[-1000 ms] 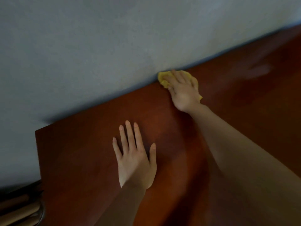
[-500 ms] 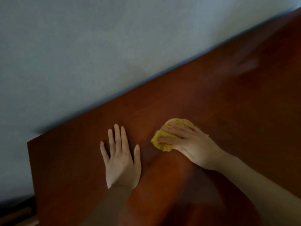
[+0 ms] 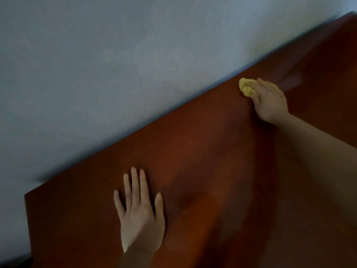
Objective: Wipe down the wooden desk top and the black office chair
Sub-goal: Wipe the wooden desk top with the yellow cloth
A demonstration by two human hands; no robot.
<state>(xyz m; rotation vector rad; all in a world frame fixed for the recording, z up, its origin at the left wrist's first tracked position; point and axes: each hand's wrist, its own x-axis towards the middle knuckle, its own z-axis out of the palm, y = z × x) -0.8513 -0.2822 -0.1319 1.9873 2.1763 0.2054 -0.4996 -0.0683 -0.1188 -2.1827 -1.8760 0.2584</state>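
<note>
A reddish wooden counter (image 3: 193, 151) meets a pale wall (image 3: 116, 64), and its long back edge slants from 8 o'clock up to 2 o'clock. At 2 o'clock, just beside that edge, the right hand (image 3: 268, 101) presses a bunched yellow cloth (image 3: 245, 88), its fingers (image 3: 262, 87) curled over it. The left hand (image 3: 139, 215) lies flat at 7 o'clock with straight fingers, well apart from the cloth. The right hand will likely make the next stroke. No chair is visible.

Wall (image 3: 116, 74) tight against desk top (image 3: 202, 161)
</note>
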